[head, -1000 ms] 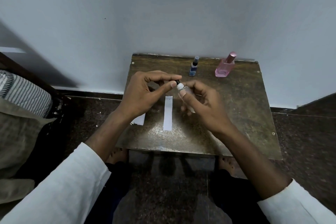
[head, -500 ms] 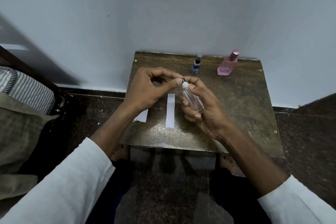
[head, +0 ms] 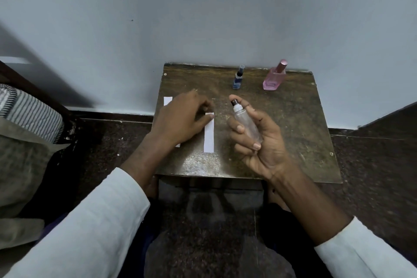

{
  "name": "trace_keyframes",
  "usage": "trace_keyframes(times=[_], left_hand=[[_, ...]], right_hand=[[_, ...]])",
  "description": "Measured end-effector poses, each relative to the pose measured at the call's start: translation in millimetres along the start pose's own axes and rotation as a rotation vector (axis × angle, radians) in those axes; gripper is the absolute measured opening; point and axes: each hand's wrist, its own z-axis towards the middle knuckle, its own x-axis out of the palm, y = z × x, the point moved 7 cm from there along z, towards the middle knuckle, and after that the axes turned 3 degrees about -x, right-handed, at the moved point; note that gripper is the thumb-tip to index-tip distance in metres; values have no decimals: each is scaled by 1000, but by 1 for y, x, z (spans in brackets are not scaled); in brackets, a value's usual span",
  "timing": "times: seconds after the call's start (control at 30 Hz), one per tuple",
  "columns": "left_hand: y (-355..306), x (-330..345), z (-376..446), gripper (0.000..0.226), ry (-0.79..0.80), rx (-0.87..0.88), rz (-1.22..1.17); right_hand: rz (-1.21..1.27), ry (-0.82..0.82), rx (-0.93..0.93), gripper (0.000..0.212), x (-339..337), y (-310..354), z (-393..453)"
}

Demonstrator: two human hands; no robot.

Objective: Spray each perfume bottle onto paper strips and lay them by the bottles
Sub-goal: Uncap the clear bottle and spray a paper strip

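Observation:
My right hand grips a small clear spray bottle above the middle of the table, nozzle up and uncapped. My left hand hovers low over the table's left part with fingers curled; its thumb tip lies on the top end of a white paper strip lying flat. What the curled fingers hold is hidden. A second white strip pokes out from under that hand. A small blue bottle and a pink bottle stand at the table's far edge.
The small worn wooden table stands against a pale wall. Striped and grey cloth lies on the left. Dark stone floor surrounds the table, and my knees are under its near edge.
My hands have parted. The left hand left the bottle's top and dropped left onto the strip's end. The right hand moved slightly right with the bottle, whose nozzle now shows bare.

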Motion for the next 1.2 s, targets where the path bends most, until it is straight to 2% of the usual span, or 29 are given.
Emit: trace_keyframes(times=[0.07,0.13,0.17,0.27,0.3,0.37,0.53,0.63,0.73,0.87,0.93,1.1,1.2], left_hand=[[-5,4,-1,37,52,14,63],[-8,4,-2,39,50,20,96],[-9,2,-2,38,34,20,103],[-8,0,-2,32,10,-5,72],[-7,0,-2,30,11,-15,52],[-4,1,-1,23,28,-52,12],[-5,4,0,10,39,-72,-58],[-4,3,4,8,5,-73,-179],[-2,-4,7,8,-56,-119,-387],[3,-5,5,10,-84,-219,-604],[8,-8,4,12,-136,-255,-667],[11,-19,-1,16,-235,-327,-880],[12,-23,-4,17,-273,-345,-958]], right_hand=[[32,-8,-17,42,3,0,-7],[-70,-92,-63,36,5,5,-13],[-235,-173,-113,30,5,11,-18],[-1010,-456,-323,18,11,42,-38],[-1142,-489,-378,19,14,47,-44],[-1148,-511,-414,20,12,45,-49],[-946,-584,-224,16,-19,22,-33],[-968,-550,-200,18,-24,21,-18],[-1100,-500,-302,21,-18,28,-11],[-1575,-469,-559,33,-7,46,-17],[-1710,-449,-644,38,-1,47,-18],[-1811,-384,-688,37,1,41,-13],[-1783,-297,-802,34,13,40,-12]])
